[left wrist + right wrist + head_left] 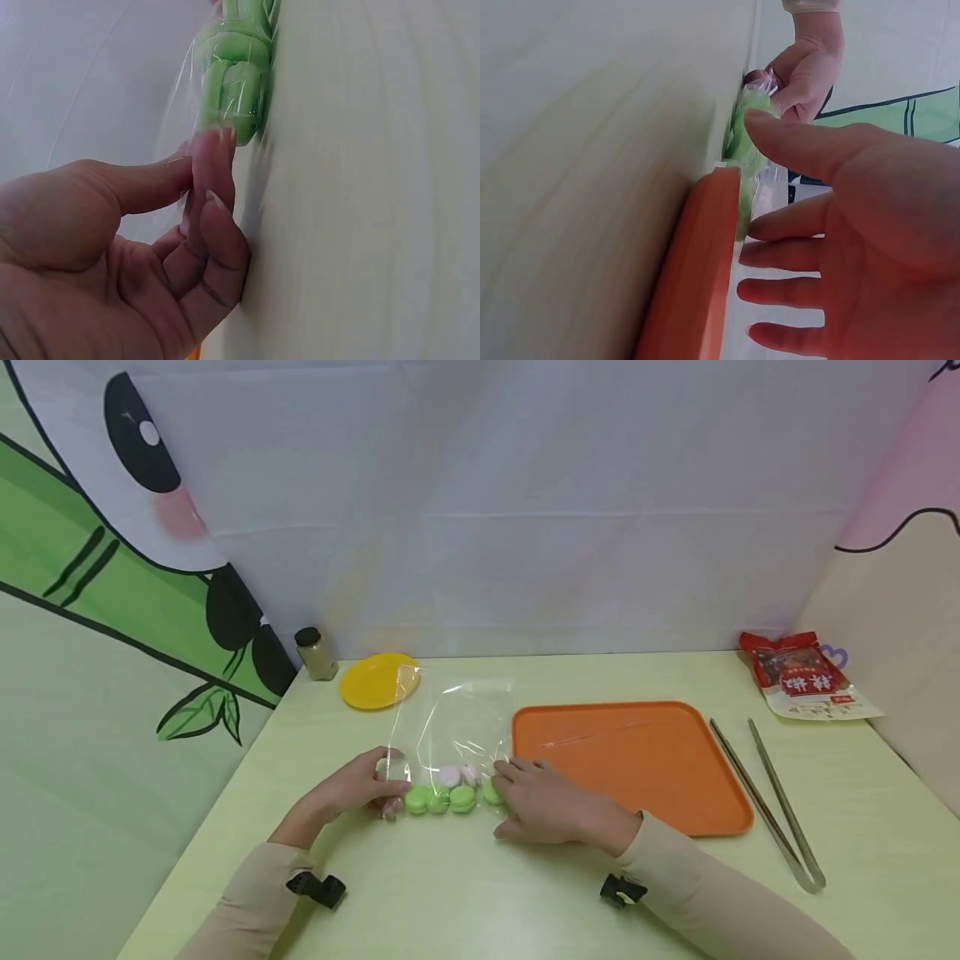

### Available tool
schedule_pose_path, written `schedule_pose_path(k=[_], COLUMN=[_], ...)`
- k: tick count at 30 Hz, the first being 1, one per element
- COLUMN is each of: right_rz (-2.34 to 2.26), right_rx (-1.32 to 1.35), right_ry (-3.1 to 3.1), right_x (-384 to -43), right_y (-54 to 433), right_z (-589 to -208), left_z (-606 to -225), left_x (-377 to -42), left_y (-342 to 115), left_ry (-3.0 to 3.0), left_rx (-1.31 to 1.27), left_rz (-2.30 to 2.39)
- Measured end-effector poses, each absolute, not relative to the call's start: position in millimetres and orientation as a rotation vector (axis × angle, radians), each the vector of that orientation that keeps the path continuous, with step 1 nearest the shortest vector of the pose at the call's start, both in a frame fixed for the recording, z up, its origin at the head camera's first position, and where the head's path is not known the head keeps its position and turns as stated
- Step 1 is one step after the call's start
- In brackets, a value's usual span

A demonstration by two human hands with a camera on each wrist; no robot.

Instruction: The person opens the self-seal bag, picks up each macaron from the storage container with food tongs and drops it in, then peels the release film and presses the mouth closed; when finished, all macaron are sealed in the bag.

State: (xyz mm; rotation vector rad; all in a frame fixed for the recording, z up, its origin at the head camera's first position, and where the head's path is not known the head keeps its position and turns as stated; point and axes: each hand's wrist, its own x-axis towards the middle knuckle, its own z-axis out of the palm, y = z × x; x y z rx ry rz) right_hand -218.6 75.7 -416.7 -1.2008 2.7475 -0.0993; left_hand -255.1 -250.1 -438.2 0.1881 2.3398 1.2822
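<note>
A clear plastic bag (457, 718) lies on the table with several green macarons (462, 798) along its near edge and pale pink ones (450, 776) behind them. At its left side, my left hand (363, 785) pinches the bag between thumb and fingers, beside the end green macaron (232, 94) in the left wrist view. My right hand (551, 806) is at the bag's right end, its fingers extended over the plastic and partly covering a green macaron (491, 792). In the right wrist view the right hand's fingers are spread and straight.
An orange tray (630, 768) sits right of the bag, close to the right hand. Metal tongs (780, 810) lie beyond it. A red-and-white food packet (806, 677) is at the back right. At the back left are a yellow plate (371, 683) and a black-capped jar (317, 656).
</note>
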Motion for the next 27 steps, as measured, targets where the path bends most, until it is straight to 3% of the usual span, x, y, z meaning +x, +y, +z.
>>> schedule_pose_path(k=[7, 13, 27], right_rz=[-0.02, -0.126, -0.451], right_rx=[-1.219, -1.249, -1.078], right_ry=[2.706, 2.646, 2.599], right_x=[-209.4, -206.2, -226.5], right_y=[83.5, 92.7, 170.4], right_z=[-404.6, -405.0, -390.1], left_z=[-433.8, -433.8, -436.8], left_x=[-251.4, -250.5, -255.5], left_y=[-250.4, -255.3, -250.9], left_ry=[2.238, 2.313, 2.58], left_rx=[0.274, 0.134, 0.078], left_rz=[1.263, 1.233, 1.093])
